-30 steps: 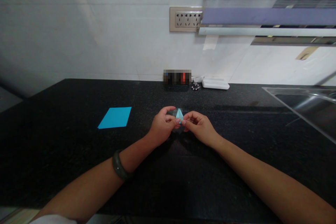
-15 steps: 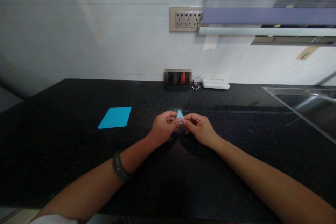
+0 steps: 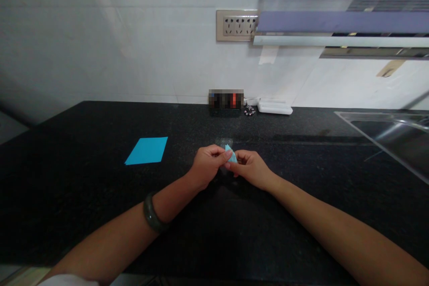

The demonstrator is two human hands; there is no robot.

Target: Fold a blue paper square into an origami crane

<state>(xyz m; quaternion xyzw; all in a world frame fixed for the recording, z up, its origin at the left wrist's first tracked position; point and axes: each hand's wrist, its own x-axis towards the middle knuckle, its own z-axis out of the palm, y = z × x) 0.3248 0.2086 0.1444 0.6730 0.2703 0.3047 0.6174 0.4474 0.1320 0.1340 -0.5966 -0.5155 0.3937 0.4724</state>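
A small piece of folded light-blue paper [image 3: 232,156] is held between my two hands, above the dark countertop. My left hand [image 3: 209,164] pinches it from the left, thumb on its near face. From the right, my right hand [image 3: 252,166] grips its lower part, with the thumb reaching across toward the left thumb. The paper's pointed tip sticks up between the fingers; its lower part is hidden by them. To the left, a stack or sheet of bright-blue square paper [image 3: 146,150] lies flat on the counter.
The black speckled countertop [image 3: 187,241] runs to a tiled wall. Against the wall stand a dark blurred box [image 3: 226,99], a small beaded item [image 3: 249,110] and a white object [image 3: 275,107]. At the right is a metal sink [image 3: 398,138]. A socket panel [image 3: 237,26] is above.
The folded paper has tilted, its tip moving slightly left and down. My right hand has shifted a little left and lower, its thumb now lying farther across beneath the paper.
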